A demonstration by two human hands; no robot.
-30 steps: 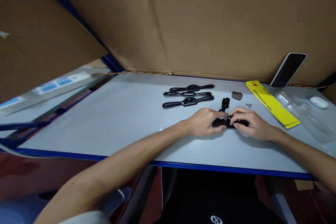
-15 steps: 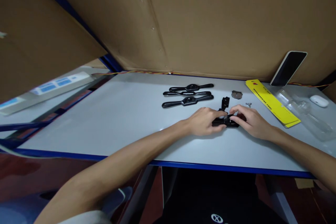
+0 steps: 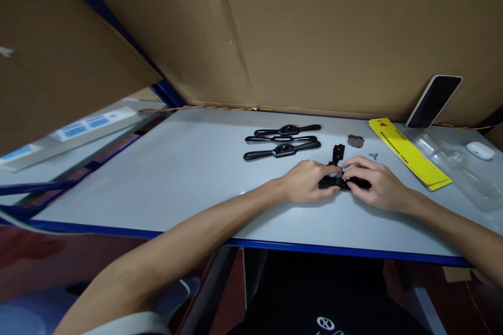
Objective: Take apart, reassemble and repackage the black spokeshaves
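Observation:
Between my hands a black spokeshave [image 3: 327, 182] lies low over the table, partly covered by fingers. My left hand [image 3: 305, 182] is closed on its left part, thumb and fingers pinching near the middle. The fingers of my right hand [image 3: 379, 184] are bent around its centre and right handle; whether they pinch a small part there is hidden. Just beyond them lies a small black metal piece [image 3: 338, 153]. A grey blade [image 3: 356, 141] and small silver screws [image 3: 373, 156] rest farther back. To the left are black spokeshaves, a front one [image 3: 283, 151], a middle one [image 3: 280, 139] and a rear one [image 3: 288, 130].
A yellow card [image 3: 408, 153] and clear plastic packaging [image 3: 469, 180] lie at the right. Behind them a phone [image 3: 434, 100] leans on the cardboard wall [image 3: 314, 36]. A white mouse-like case [image 3: 480, 151] sits far right. The table's blue front edge [image 3: 275, 246] is near my body.
My right hand's fingers have shifted slightly over the spokeshave's centre, and more of its right handle now shows. My left hand keeps its hold. The view has moved very slightly.

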